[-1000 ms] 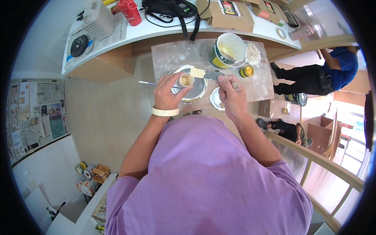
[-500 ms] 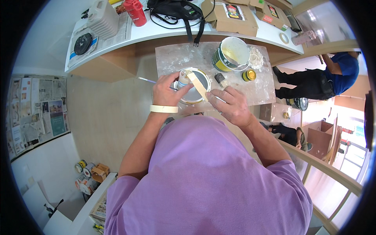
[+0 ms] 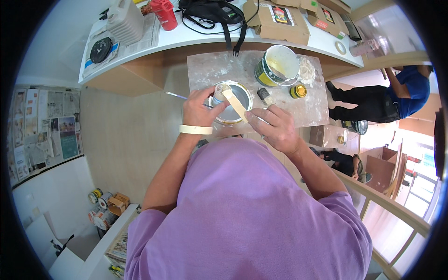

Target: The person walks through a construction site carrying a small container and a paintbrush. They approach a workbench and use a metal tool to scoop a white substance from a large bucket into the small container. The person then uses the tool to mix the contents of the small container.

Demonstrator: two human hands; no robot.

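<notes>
My left hand (image 3: 197, 107) is closed around a small clear jar (image 3: 218, 94), tilted over a round open paint can (image 3: 228, 115) with a grey inside. A thin brush (image 3: 175, 95) with a pale handle sticks out leftward from under that hand. My right hand (image 3: 276, 127) pinches the lower end of a flat wooden stick (image 3: 236, 105), whose far end lies at the jar's mouth. Around my left wrist sits a roll of cream masking tape (image 3: 195, 129). What is inside the jar is too small to make out.
A paint-smeared board (image 3: 214, 65) carries a bucket (image 3: 267, 74), a small yellow tin (image 3: 298, 91), a dark block-like piece (image 3: 264, 96) and a crumpled white cloth (image 3: 306, 71). Behind runs a white counter (image 3: 196, 41) with boxes and a black bag. A person in blue (image 3: 392, 95) stands at the right.
The surroundings shift slightly to the right in the picture. Both hands keep nearly the same pose, with the stick still at the jar.
</notes>
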